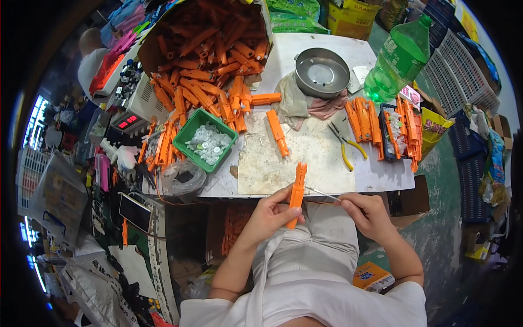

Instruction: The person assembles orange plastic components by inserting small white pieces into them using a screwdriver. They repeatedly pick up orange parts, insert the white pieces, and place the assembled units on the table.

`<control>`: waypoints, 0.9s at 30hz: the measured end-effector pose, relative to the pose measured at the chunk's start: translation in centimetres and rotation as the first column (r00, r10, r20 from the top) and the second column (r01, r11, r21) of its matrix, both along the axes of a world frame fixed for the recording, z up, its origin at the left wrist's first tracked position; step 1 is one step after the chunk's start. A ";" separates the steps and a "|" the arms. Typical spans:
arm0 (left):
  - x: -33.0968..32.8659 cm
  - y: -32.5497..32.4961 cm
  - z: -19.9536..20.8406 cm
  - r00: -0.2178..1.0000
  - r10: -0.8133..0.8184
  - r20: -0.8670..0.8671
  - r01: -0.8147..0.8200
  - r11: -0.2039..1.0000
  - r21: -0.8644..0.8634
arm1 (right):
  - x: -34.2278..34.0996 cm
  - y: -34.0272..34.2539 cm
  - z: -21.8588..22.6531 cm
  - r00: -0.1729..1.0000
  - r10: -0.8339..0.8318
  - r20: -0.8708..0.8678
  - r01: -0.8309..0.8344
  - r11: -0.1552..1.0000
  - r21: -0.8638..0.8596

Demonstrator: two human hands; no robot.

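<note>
My left hand (pixel 268 217) is closed around a long orange plastic part (pixel 298 188), held upright just in front of the table's near edge. In my right hand (pixel 370 217) is a thin metal tool (pixel 322 193), its tip pointing left at the side of the part; its exact kind does not show. Beyond my hands, a single orange part (pixel 277 132) lies on the stained work board (pixel 256 177). Pliers with yellow handles (pixel 348 147) rest to its right. A green tray (pixel 204 139) of small whitish pieces stands to the left.
A large box (pixel 210 43) spills orange parts onto the table's far left. A metal bowl (pixel 321 73) sits on cloths at the back, near a green bottle (pixel 399 57). More orange parts (pixel 362 120) stand at right beside a dark bin (pixel 393 133). A phone (pixel 135 212) leans at left.
</note>
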State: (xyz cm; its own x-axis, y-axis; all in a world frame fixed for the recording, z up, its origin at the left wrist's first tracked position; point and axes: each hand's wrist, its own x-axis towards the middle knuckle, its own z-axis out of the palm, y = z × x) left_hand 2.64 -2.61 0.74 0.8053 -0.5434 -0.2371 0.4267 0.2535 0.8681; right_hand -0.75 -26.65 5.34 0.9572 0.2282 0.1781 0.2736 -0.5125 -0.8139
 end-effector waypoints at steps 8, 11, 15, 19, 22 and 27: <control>0.1 -0.2 -0.3 0.998 -0.031 0.053 0.030 0.999 0.011 | -0.4 -0.5 0.8 0.916 0.039 -0.398 0.021 0.989 0.145; 0.0 -0.1 -0.3 0.994 -0.038 0.103 0.032 0.998 0.063 | 0.1 -1.4 0.6 0.724 0.177 -0.667 0.075 0.941 0.331; -0.2 0.1 -0.1 0.990 -0.061 0.127 0.048 0.994 0.097 | 0.4 -1.9 -0.4 0.559 0.341 -0.756 0.202 0.828 0.523; 0.0 0.3 -0.4 0.992 -0.072 0.107 0.057 0.989 0.135 | -1.6 -0.2 -2.8 0.960 0.063 0.274 -0.016 0.985 -0.170; -0.2 -0.1 -1.1 0.997 -0.017 0.082 0.012 0.998 0.069 | -2.3 0.1 -1.4 0.990 0.025 0.141 0.003 0.982 -0.191; 0.7 -0.6 -1.3 1.000 -0.014 0.005 0.014 0.996 -0.083 | -2.3 0.3 -0.2 0.932 0.018 -0.362 0.024 0.994 0.111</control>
